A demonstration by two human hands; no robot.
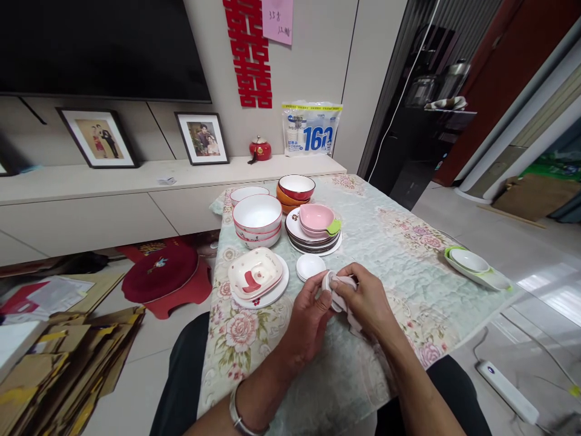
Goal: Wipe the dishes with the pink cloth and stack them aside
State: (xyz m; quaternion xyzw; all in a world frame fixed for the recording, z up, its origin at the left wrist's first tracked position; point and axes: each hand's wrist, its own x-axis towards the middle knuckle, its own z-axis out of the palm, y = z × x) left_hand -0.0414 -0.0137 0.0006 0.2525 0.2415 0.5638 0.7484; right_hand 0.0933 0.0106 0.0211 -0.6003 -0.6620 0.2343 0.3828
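Note:
My left hand [307,318], a bracelet at its wrist, grips a small white dish [327,281] by its edge. Pressed against that dish is a pale cloth [350,304], which my right hand [368,297] pinches. Fingers and cloth hide most of the dish, so its full shape does not show. Just beyond my left fingertips sit small white saucers [310,265]. To the left, a cream patterned square bowl [254,274] rests on a white plate [278,290].
Farther back stand white red-rimmed bowls [257,215], red and orange bowls [296,186], and a plate stack [313,242] topped by pink bowls [318,217]. Green-edged dishes [472,261] lie near the right table edge. A red stool [161,272] and flattened cardboard [68,363] are on the left.

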